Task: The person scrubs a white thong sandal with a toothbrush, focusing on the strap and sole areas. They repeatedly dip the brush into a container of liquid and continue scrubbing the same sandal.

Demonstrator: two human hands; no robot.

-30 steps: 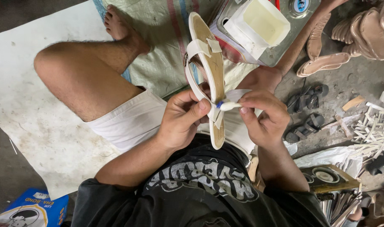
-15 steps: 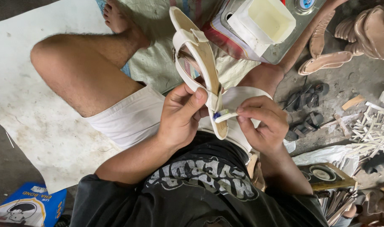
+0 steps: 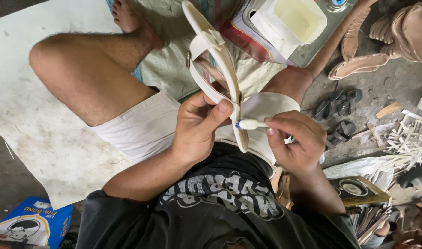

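The left hand (image 3: 199, 127) is closed around the heel end of a cream sandal (image 3: 218, 74), thumb pressed flat on the sole's edge, so the shoe stands on edge over the lap with its toe pointing away toward the bare foot (image 3: 128, 14). The right hand (image 3: 296, 140) pinches a small white applicator (image 3: 252, 123) between thumb and fingertips; its blue tip touches the sandal's edge just beside the left thumb.

Beyond the right knee sits a white square tub (image 3: 296, 20), open, its pale inside holding nothing I can make out. It rests on a metal tin (image 3: 266, 44) with a red side. At the lower left corner lies a blue carton (image 3: 31, 226), shut.

Against the frame half a second back, the sandal has tipped a little more upright and the applicator tip has closed onto the sole's edge; both hands sit in much the same place over the lap.

The white sheet (image 3: 31, 106) on the floor spreads wide to the left of the bent leg, with open room there. To the right the floor is crowded: tan soles (image 3: 358, 64), dark straps (image 3: 342, 101) and a heap of pale strips (image 3: 407, 138) lie near the right hand.
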